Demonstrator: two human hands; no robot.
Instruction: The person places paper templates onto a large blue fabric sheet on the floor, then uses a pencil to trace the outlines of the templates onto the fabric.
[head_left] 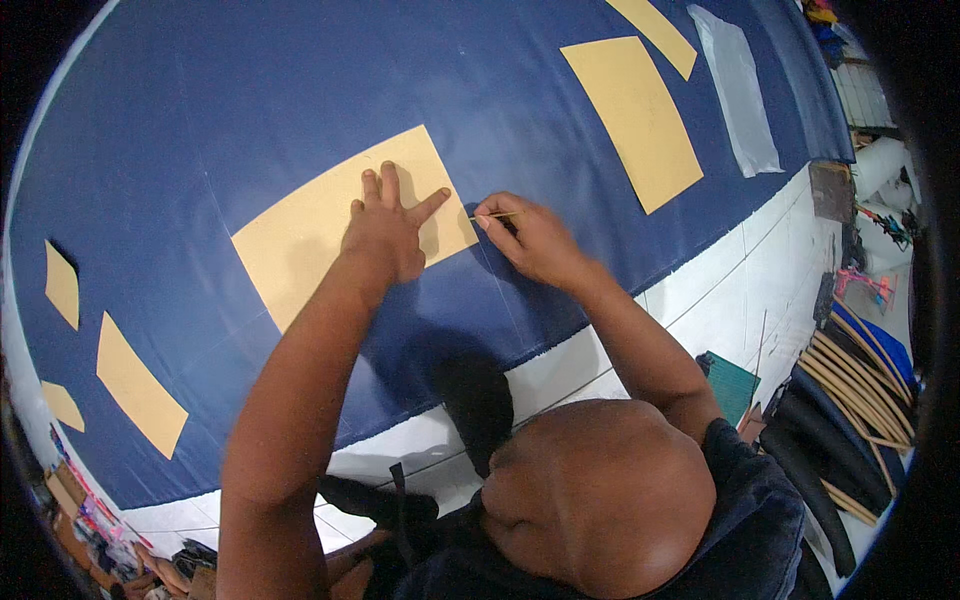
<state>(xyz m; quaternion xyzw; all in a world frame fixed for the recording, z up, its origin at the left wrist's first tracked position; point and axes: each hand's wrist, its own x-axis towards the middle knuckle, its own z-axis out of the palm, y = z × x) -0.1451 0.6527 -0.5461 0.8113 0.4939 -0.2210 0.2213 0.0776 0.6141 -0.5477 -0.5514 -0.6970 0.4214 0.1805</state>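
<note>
A large sheet of dark blue fabric (pixel 300 120) is spread out under my hands. On it lies a yellow-tan rectangular pattern piece (pixel 300 235), set at a slant. My left hand (pixel 385 220) presses flat on this piece with its fingers spread. Just past the piece's right edge, my right hand (pixel 530 235) pinches a thin yellowish pencil-like stick (pixel 497 214). Its tip meets or nearly meets that edge; contact cannot be made out. Faint pale lines run across the fabric around the piece.
Other yellow pattern pieces lie at the right (pixel 637 120) and left (pixel 140 385). A translucent plastic strip (pixel 735 90) lies at the far right. White floor tiles (pixel 725 260) border the fabric. Tan rods (pixel 850 375), black tubes (pixel 815 480) and a green mat (pixel 732 385) sit lower right.
</note>
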